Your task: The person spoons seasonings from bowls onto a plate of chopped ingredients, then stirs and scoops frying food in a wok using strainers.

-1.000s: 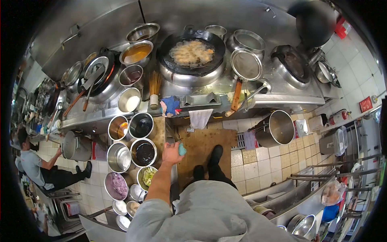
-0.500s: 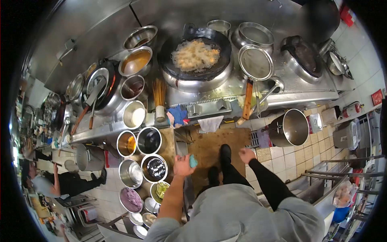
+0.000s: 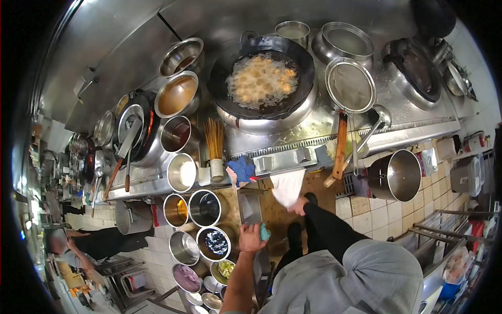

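Observation:
My left hand (image 3: 251, 238) is closed around a small teal wad (image 3: 265, 232), perhaps a cloth or sponge. It is beside the metal bowls on my left. With bent fingers, my right hand (image 3: 298, 206) grips the lower end of a white cloth (image 3: 287, 187) at the stove's front edge. Beyond the cloth, a black wok (image 3: 219, 78) on the burner holds bubbling oil with golden pieces (image 3: 262, 78) frying in it. A bamboo brush (image 3: 215, 152) stands left of the cloth, next to a blue rag (image 3: 241, 170).
A round strainer (image 3: 350, 85) and a ladle (image 3: 383, 116) lie on the right of the stove, handles over its edge. A tall steel pot (image 3: 402, 175) is on the floor there. Several seasoning bowls (image 3: 205, 208) line my left. Another person (image 3: 107, 239) is further left.
My right hand has moved left and forward and taken hold of the white cloth, which now stretches toward me. My left hand keeps the teal wad. The view has shifted.

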The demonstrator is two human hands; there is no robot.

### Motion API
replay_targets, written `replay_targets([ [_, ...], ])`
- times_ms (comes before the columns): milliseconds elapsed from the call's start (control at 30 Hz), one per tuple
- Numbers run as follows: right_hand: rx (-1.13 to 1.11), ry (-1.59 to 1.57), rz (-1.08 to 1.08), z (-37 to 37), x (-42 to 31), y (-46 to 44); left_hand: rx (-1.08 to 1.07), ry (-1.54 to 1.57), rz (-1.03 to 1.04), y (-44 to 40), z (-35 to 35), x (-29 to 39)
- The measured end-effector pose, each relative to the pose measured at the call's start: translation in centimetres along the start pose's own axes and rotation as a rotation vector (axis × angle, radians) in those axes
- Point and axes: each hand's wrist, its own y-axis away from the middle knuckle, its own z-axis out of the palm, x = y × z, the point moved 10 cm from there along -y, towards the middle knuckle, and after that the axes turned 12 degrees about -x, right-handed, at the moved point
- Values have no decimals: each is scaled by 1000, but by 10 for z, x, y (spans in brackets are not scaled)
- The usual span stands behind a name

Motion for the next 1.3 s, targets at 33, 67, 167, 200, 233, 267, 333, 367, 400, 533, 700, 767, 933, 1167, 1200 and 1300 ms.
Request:
replay_targets([
  [33,-34,185,-22,13,13,10,-5,1,-2,-1,0,0],
  [67,-65,370,-45,27,26,21,-8,0,-3,-1,1,-1],
  [167,132,637,94,36,114,21,8,4,13,1,1,-2],
  [200,83,525,102,38,82,53,17,8,21,3,2,-2],
  [233,35,414,107,38,25,96,10,11,16,3,1,-2],
  [267,80,458,-52,32,6,85,3,14,11,3,0,-2],
  [333,179,135,-186,14,-33,86,3,24,10,6,1,-1],
  [367,228,-230,-161,5,-66,96,12,29,13,7,4,-2],
  [400,334,-117,-358,-11,-123,106,21,32,17,8,5,-4],
  [533,778,153,-418,-39,-219,86,13,49,10,9,4,-4],
  [700,714,399,-221,2,-224,58,71,25,30,12,5,-1],
  [767,583,565,-179,1,-215,66,42,9,15,13,9,-3],
  [933,161,760,-162,26,-92,96,12,-69,-4,14,10,6],
  [1167,548,75,439,59,221,259,-14,-159,24,9,33,3],
  [1200,661,-21,486,67,256,288,-30,-148,31,9,34,5],
  [1300,819,-317,711,112,366,348,-23,-255,45,11,38,9],
])
